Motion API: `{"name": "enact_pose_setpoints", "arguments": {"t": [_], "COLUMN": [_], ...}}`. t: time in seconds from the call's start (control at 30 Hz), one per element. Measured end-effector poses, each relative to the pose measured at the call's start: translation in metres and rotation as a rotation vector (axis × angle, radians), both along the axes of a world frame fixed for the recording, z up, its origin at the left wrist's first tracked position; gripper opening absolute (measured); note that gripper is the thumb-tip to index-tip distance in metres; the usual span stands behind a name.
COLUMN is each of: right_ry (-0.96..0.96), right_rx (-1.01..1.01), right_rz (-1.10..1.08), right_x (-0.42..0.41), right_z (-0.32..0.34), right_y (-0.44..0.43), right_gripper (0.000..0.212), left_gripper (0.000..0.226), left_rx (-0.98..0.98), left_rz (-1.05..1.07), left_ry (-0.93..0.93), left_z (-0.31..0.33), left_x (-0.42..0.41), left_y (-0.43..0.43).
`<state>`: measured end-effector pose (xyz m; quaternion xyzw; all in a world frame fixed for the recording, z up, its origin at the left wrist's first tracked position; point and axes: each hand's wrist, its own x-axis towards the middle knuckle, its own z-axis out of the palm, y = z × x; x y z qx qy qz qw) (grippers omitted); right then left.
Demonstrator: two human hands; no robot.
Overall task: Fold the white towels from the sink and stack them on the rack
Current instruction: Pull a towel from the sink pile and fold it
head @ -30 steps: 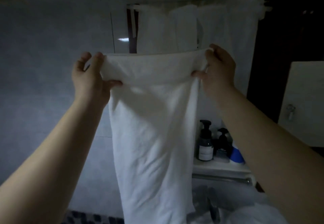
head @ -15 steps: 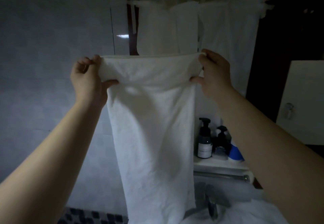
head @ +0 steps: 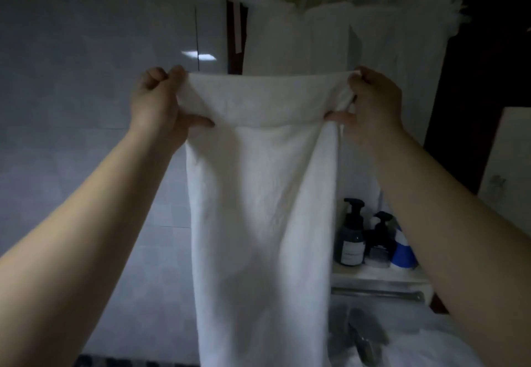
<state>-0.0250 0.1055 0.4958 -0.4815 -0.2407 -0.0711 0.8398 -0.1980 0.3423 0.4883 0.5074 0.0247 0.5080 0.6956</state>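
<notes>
A long white towel (head: 264,200) hangs in front of me, stretched flat between both hands and reaching below the frame. My left hand (head: 156,105) grips its top left corner with curled fingers and thumb. My right hand (head: 373,102) pinches the top right corner. The top edge is folded over into a band. Behind it, several white towels (head: 301,38) hang from a high rack near the ceiling. More white cloth (head: 425,346) lies at the bottom right by the tap, partly hidden by my right arm.
A shelf (head: 373,276) at the right carries a dark pump bottle (head: 351,237), a second black pump bottle (head: 380,234) and a blue-and-white container (head: 402,251). A metal bar (head: 376,294) runs under it, with a tap (head: 362,335) below. Grey tiled wall fills the left.
Both hands have moved slightly apart and pulled the towel's top edge straighter and tauter. The towel hangs flatter than before.
</notes>
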Motion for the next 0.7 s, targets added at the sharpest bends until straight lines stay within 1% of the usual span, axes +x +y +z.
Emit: {"name": "enact_pose_setpoints", "arguments": {"t": [0.03,0.17,0.33,0.4,0.5,0.7], "right_ry": [-0.001,0.033,-0.034,-0.06,-0.044,-0.016], "right_rx": [0.008,0.006,0.156,0.177,0.127,-0.106], "right_rz": [-0.019,-0.061,-0.107,-0.109,-0.128,-0.261], "right_x": [-0.001,0.0,-0.003,-0.004,-0.008,-0.03], "right_z": [-0.003,-0.003,-0.003,-0.011,-0.028,-0.055], "right_y": [0.006,0.022,0.037,0.038,0.036,0.02], "right_gripper": [0.012,0.026,0.017,0.017,0.018,0.015], "left_gripper": [0.03,0.029,0.035,0.035,0.036,0.033], "left_rx": [0.002,-0.009,-0.023,-0.02,-0.022,-0.079], "left_rz": [-0.005,-0.067,-0.128,-0.152,-0.157,-0.083], "left_ry": [0.007,-0.002,-0.108,-0.134,-0.108,0.069], "left_z": [-0.003,-0.01,-0.016,-0.022,-0.04,-0.072], "left_x": [0.001,0.007,0.02,0.025,0.026,-0.005], "left_y": [0.006,0.022,0.042,0.048,0.05,0.037]}}
